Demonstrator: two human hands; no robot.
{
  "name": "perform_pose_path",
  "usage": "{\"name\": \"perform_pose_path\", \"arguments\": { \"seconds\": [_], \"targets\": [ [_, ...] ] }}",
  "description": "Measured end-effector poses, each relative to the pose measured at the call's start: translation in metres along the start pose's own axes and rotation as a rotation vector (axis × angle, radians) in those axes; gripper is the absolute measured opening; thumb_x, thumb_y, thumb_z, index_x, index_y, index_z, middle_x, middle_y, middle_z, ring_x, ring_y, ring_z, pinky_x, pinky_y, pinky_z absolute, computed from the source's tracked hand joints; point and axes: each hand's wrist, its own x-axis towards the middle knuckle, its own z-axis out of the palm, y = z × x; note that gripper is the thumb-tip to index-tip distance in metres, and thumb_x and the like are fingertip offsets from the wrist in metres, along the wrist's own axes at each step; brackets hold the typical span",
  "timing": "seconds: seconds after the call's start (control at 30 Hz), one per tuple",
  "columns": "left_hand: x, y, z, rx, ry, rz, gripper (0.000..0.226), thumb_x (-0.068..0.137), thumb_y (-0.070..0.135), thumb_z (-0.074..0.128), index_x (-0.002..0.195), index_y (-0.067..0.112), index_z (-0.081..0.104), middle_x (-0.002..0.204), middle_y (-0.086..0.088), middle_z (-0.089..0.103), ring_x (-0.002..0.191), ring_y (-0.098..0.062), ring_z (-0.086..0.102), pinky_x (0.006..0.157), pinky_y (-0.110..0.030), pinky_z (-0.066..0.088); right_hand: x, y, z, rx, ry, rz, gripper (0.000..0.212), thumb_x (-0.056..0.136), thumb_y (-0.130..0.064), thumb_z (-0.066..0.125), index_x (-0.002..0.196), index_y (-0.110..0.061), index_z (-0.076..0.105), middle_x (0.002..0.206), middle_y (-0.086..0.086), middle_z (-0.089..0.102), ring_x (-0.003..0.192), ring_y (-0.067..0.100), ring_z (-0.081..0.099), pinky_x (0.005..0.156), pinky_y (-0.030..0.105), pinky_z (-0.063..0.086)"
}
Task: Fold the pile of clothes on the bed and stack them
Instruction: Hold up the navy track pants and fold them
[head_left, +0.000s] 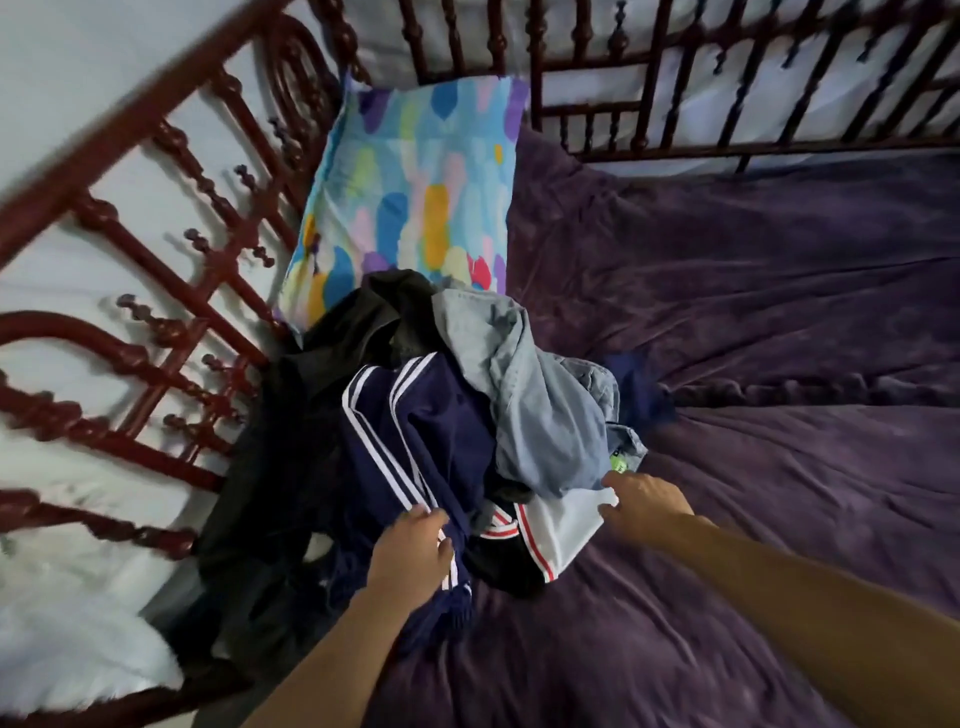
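A heap of unfolded clothes lies at the left of the bed. On top are a navy garment with white stripes (426, 436) and a pale blue-grey garment (540, 415). A black garment (291, 467) spreads to the left, and a white piece with red trim (558, 535) sticks out at the front. My left hand (413, 553) rests on the navy garment's front edge, fingers curled onto the fabric. Over at the white piece's edge, the fingers of my right hand (641, 501) are apart and touching it. Whether either hand grips the cloth is unclear.
A purple blanket (753, 467) covers the bed, wrinkled, with flat room to the right of the heap. A multicoloured pillow (415, 197) stands behind the clothes. A dark red turned-wood bed frame (171, 291) runs along the left and back. Something white and fluffy (67, 660) sits at bottom left.
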Motion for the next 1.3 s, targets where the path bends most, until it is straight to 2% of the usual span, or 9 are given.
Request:
{"name": "perform_pose_path", "arguments": {
  "seconds": [0.27,0.37,0.43,0.6,0.83,0.93,1.07,1.2,1.3],
  "targets": [
    [0.039,-0.111,0.048,0.257,-0.306,0.117,0.086,0.070,0.062,0.065,0.142,0.024,0.036,0.148,-0.006,0.031,0.138,-0.026,0.029,0.106,-0.042,0.032,0.058,-0.131,0.051,0.097,-0.161,-0.209,0.059,0.076,-0.060,0.063,0.129,-0.037,0.050,0.126,-0.003,0.060,0.114,0.023,0.057,0.090,0.033,0.046],
    [0.018,-0.142,0.068,0.288,-0.290,0.178,0.103,0.042,0.055,0.087,0.133,0.018,0.055,0.140,-0.014,0.049,0.131,-0.031,0.046,0.098,-0.048,0.047,0.069,-0.185,0.090,0.053,-0.351,-0.347,0.096,0.069,-0.063,0.069,0.147,-0.027,0.026,0.137,0.007,0.050,0.121,0.031,0.052,0.094,0.039,0.046],
    [0.011,-0.154,0.074,0.269,-0.186,0.199,0.088,0.038,0.039,0.094,0.119,0.016,0.067,0.128,-0.014,0.060,0.120,-0.031,0.057,0.090,-0.046,0.053,0.068,-0.212,0.109,0.011,-0.413,-0.364,0.099,0.075,-0.052,0.070,0.151,-0.020,0.015,0.140,0.010,0.045,0.124,0.032,0.049,0.094,0.041,0.047],
    [0.023,-0.155,0.054,0.112,-0.118,0.133,0.022,0.083,0.018,0.064,0.104,0.019,0.064,0.113,0.003,0.060,0.114,-0.020,0.055,0.092,-0.036,0.046,0.059,-0.225,0.105,0.279,-0.253,-0.139,0.034,0.079,-0.011,0.054,0.113,-0.017,0.053,0.110,0.011,0.064,0.101,0.035,0.060,0.075,0.036,0.044],
    [0.050,-0.095,-0.020,-0.429,0.050,0.034,0.029,0.086,0.003,0.050,0.109,0.013,0.064,0.100,-0.006,0.068,0.094,-0.026,0.063,0.083,-0.037,0.049,0.035,-0.186,0.003,0.892,0.155,0.016,0.037,0.072,0.010,0.052,0.092,-0.014,0.073,0.086,0.001,0.072,0.083,0.017,0.065,0.075,0.021,0.048],
    [0.049,-0.055,-0.059,-0.569,0.078,0.060,0.012,0.081,0.018,0.055,0.092,0.017,0.060,0.085,0.000,0.068,0.085,-0.024,0.064,0.075,-0.036,0.050,0.017,-0.165,-0.047,1.058,0.280,0.110,0.044,0.074,0.015,0.046,0.081,-0.021,0.069,0.072,-0.006,0.068,0.056,0.004,0.059,0.049,0.014,0.045],
    [0.024,0.002,-0.101,-0.578,0.068,0.258,0.041,0.069,0.056,0.066,0.102,0.031,0.060,0.100,0.016,0.068,0.095,0.000,0.062,0.085,-0.021,0.048,-0.032,-0.132,-0.109,1.009,0.411,-0.028,0.044,0.073,0.019,0.046,0.080,-0.018,0.067,0.065,-0.008,0.063,0.047,-0.002,0.052,0.043,0.010,0.038],
    [-0.013,0.070,-0.146,-0.398,0.200,0.414,0.034,0.083,0.039,0.071,0.069,0.009,0.063,0.064,-0.005,0.061,0.061,-0.014,0.053,0.062,-0.033,0.039,-0.099,-0.093,-0.156,0.923,0.504,-0.157,0.039,0.072,0.013,0.057,0.078,-0.023,0.069,0.073,-0.002,0.072,0.064,0.011,0.061,0.058,0.030,0.051],
    [-0.047,0.118,-0.186,-0.481,0.344,0.518,0.030,0.086,0.027,0.070,0.063,0.008,0.063,0.062,-0.008,0.060,0.062,-0.019,0.054,0.063,-0.034,0.041,-0.148,-0.055,-0.170,0.848,0.610,-0.196,0.025,0.072,-0.012,0.081,0.070,-0.031,0.065,0.065,-0.013,0.065,0.065,0.005,0.057,0.062,0.025,0.048]
  ]
}}
